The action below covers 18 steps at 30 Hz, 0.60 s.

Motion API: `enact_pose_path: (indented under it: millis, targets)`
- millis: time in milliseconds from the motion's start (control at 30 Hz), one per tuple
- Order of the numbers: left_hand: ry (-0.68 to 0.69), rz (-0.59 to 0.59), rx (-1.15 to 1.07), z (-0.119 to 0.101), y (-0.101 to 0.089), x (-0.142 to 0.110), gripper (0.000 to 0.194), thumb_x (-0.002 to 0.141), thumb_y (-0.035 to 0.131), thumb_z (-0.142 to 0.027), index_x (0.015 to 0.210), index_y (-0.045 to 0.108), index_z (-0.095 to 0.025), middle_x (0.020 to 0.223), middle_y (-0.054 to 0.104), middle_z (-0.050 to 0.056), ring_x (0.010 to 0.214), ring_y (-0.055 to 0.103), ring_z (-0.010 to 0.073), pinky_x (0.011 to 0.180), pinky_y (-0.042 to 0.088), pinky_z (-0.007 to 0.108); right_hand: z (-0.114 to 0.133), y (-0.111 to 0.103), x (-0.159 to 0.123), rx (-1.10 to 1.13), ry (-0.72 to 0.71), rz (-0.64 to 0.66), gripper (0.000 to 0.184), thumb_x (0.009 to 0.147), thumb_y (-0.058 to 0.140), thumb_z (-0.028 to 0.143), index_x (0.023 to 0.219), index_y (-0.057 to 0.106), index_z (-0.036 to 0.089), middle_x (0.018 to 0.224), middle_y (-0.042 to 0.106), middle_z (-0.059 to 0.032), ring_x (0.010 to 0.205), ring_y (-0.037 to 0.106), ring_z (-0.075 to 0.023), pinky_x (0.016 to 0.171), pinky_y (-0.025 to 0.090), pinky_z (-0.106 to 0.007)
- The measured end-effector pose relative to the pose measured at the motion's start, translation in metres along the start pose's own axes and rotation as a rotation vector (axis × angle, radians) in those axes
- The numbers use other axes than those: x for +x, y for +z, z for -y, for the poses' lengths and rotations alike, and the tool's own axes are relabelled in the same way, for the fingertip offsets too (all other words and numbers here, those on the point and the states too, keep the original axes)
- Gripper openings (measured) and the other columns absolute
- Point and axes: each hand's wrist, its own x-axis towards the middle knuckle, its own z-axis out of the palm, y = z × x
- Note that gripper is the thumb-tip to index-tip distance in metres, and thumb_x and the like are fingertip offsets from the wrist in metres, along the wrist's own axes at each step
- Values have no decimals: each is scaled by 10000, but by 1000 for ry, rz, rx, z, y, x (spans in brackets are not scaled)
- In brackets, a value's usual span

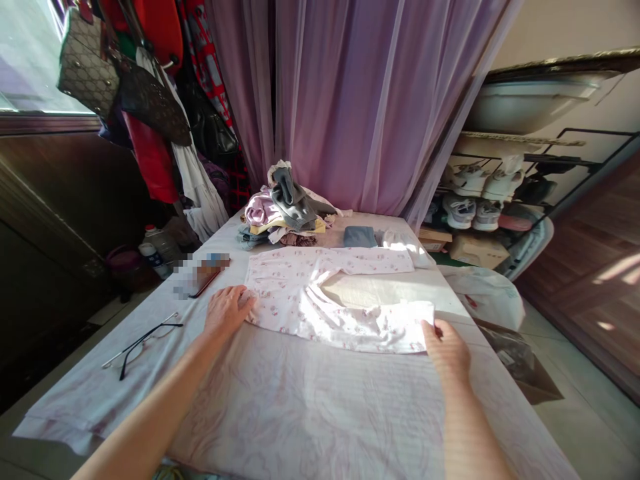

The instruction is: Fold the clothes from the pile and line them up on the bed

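White printed pants (285,287) lie spread sideways on the cloth-covered table, the waist to the left and both legs pointing right. At the waist's near corner, my left hand (227,310) has its fingers closed on the fabric edge. My right hand (450,347) pinches the cuff of the nearer leg between thumb and fingers. Sunlight falls brightly on that nearer leg, and the farther leg lies bent away from it with tablecloth showing between.
A pile of clothes (287,207) stands at the far end, beside a folded blue-grey cloth (359,236). Eyeglasses (143,343) and a blurred phone-like object (205,275) lie left. Bags (155,100) hang at the left; a shoe rack (500,160) stands right.
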Motion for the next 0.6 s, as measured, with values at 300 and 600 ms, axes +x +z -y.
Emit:
enact_pose_path:
  millis: [300, 600]
  targets:
    - [-85, 0, -62, -5, -10, -11, 427, 853, 553, -506, 1167, 631, -227, 980, 747, 72, 1027, 643, 296, 917, 422, 418, 11, -1, -9, 291, 73, -169, 438, 602, 615, 507, 873, 692, 172, 681, 674, -52, 691, 601, -240, 698, 479, -353]
    - [-83, 46, -244, 25, -15, 11, 418, 817, 494, -409, 1182, 633, -260, 774, 698, -41, 767, 656, 169, 757, 465, 266, 21, -20, -33, 300, -82, -332, 478, 665, 572, 440, 1020, 695, 144, 599, 596, -1, 623, 568, -206, 714, 469, -330]
